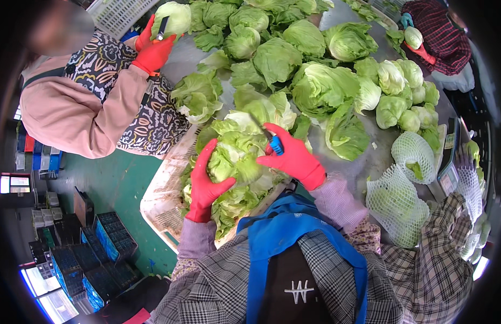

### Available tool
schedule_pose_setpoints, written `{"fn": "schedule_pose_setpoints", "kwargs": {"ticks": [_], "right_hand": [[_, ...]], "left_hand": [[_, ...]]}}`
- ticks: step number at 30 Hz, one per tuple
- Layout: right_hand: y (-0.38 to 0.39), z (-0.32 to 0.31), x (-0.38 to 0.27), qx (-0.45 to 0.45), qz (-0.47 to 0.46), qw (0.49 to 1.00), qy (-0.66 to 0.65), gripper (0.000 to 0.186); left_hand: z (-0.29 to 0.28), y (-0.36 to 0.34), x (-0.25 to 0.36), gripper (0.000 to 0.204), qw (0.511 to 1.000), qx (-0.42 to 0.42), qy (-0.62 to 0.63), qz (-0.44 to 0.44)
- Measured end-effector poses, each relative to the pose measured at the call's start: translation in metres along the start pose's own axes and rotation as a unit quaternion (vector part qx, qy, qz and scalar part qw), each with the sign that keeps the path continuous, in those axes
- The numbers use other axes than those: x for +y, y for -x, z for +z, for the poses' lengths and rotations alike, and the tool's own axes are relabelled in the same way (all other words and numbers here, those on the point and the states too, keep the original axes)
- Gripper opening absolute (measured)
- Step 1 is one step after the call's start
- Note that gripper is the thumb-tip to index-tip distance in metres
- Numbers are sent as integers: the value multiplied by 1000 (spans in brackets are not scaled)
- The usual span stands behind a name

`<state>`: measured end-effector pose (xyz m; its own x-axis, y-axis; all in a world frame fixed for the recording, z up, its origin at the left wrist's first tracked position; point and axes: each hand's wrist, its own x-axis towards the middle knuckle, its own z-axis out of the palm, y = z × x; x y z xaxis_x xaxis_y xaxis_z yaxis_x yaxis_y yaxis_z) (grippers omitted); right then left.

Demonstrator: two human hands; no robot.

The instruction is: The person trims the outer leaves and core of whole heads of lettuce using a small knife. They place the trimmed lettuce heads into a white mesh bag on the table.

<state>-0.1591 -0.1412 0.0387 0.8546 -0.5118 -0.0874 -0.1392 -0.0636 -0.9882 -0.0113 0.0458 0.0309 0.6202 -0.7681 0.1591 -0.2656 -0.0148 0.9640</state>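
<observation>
My left hand [206, 182], in a red glove, curves its fingers and thumb around the near-left side of a pale green lettuce [229, 157]. The lettuce is over a white plastic crate [159, 197] heaped with loose leaves, and its right side is blurred. On the other side of it, my right hand [296, 163], also gloved in red, grips a knife [276, 144] by its blue handle. The knife's blade is smeared by motion and points up and left. Where the held lettuce ends and the leaves beneath begin is hard to make out.
Lettuce heads [277, 59] cover much of the metal table [369, 175]. White foam net sleeves [397, 202] lie at right, by a scale [448, 178]. At far left, a co-worker's gloved hands [154, 54] hold a lettuce and a knife. Another person [437, 35] works at far right.
</observation>
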Motion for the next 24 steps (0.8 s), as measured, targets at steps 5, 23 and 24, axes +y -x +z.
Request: {"fn": "schedule_pose_setpoints", "kwargs": {"ticks": [5, 23, 24], "right_hand": [[-5, -10, -4, -24, 43, 997, -56, 62], [-22, -22, 90, 58, 197, 960, -190, 42], [-23, -21, 86, 67, 202, 957, -198, 43]], "left_hand": [[-6, 1, 4, 96, 1000, -26, 3, 7], [-7, -11, -34, 67, 873, 242, -391, 163], [-8, -6, -44, 69, 929, 235, -252, 134]]}}
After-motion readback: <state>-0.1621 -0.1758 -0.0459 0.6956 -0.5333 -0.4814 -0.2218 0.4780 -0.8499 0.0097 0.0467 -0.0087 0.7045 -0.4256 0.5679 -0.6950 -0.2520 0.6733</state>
